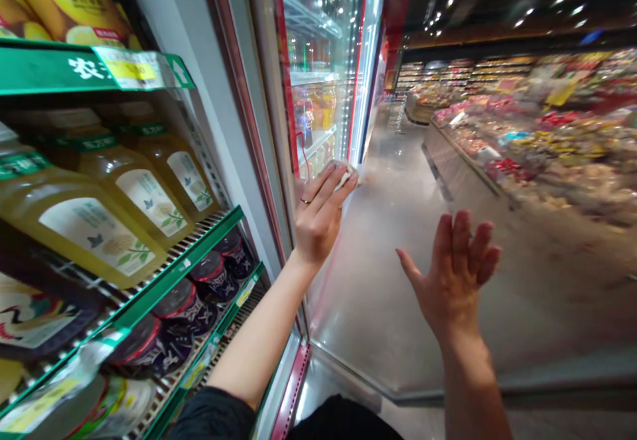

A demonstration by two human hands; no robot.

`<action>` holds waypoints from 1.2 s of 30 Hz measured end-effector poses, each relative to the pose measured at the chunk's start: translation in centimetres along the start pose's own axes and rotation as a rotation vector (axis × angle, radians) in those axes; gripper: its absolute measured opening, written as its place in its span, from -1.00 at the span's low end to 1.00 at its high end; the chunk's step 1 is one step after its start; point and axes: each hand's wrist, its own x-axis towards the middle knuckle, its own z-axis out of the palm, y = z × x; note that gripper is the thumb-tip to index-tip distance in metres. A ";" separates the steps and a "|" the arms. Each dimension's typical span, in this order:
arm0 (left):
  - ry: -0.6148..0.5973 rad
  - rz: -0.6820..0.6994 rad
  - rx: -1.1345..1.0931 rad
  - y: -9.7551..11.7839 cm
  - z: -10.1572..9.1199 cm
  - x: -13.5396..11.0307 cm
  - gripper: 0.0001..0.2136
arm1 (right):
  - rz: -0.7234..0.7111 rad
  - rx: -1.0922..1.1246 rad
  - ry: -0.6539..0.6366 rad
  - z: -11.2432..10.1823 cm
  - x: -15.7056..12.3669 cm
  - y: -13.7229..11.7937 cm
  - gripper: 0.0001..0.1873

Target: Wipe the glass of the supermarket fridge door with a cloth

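Note:
My left hand (318,221), with a ring on one finger, reaches up beside the cooler's door edge. Its fingers are bent over a crumpled white cloth (346,176), pressing it to the glass door (368,320). Only part of the cloth shows past the fingertips. Farther right, my right hand (455,267) is raised, its back toward me, fingers stretched and thumb spread wide. It holds nothing and appears to lie flat at the glass, though actual contact is hard to make out.
Left of me, cooler shelves hold bottles of yellow drink (144,194) and dark bottles with red-rimmed tops (182,300). Green shelf edges (164,294) carry price tags. Beyond the glass are a shiny floor (393,161) and a long display bin (537,141) heaped with packaged goods.

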 end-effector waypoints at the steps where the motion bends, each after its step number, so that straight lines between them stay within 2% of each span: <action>1: -0.006 0.009 -0.019 0.0 0.1 0.4 -0.42 | 0.004 -0.007 -0.002 -0.1 0.0 -0.1 -0.02; 4: 0.018 -0.030 -0.057 -0.4 0.2 0.9 -0.40 | 0.003 -0.021 -0.013 -0.3 0.0 -0.3 0.01; 7: 0.062 -0.095 -0.043 0.4 0.5 0.0 -0.44 | 0.000 -0.046 -0.021 -0.3 0.1 -0.4 0.00; 11: 0.020 -0.017 -0.116 1.9 1.2 -0.2 -0.41 | -0.002 -0.085 -0.038 -0.2 0.4 -0.5 -0.01; 14: -0.010 0.045 -0.148 1.9 1.6 0.8 -0.40 | -0.023 -0.107 -0.046 -0.3 0.6 -0.3 0.00; 19: 0.051 -0.003 -0.107 2.2 1.6 0.0 -0.49 | -0.082 -0.122 -0.038 0.0 0.7 0.0 0.00; 22: 0.007 0.012 -0.168 3.1 1.8 -0.4 -0.47 | -0.075 -0.137 -0.050 0.3 0.7 0.1 0.01; 26: -0.070 0.116 -0.260 2.9 2.2 0.9 -0.38 | -0.054 -0.152 -0.054 0.4 0.6 0.0 0.04; 29: -0.099 0.078 -0.266 2.5 2.3 1.0 -0.33 | -0.034 -0.158 -0.084 0.3 0.6 -0.2 0.07; 32: -0.108 0.025 -0.271 3.2 2.2 -0.2 -0.30 | -0.012 -0.166 -0.113 0.2 0.5 -0.4 0.08; 36: -0.186 0.102 -0.330 4.2 2.1 -0.1 -0.33 | -0.025 -0.156 -0.098 -0.1 0.4 -0.6 0.08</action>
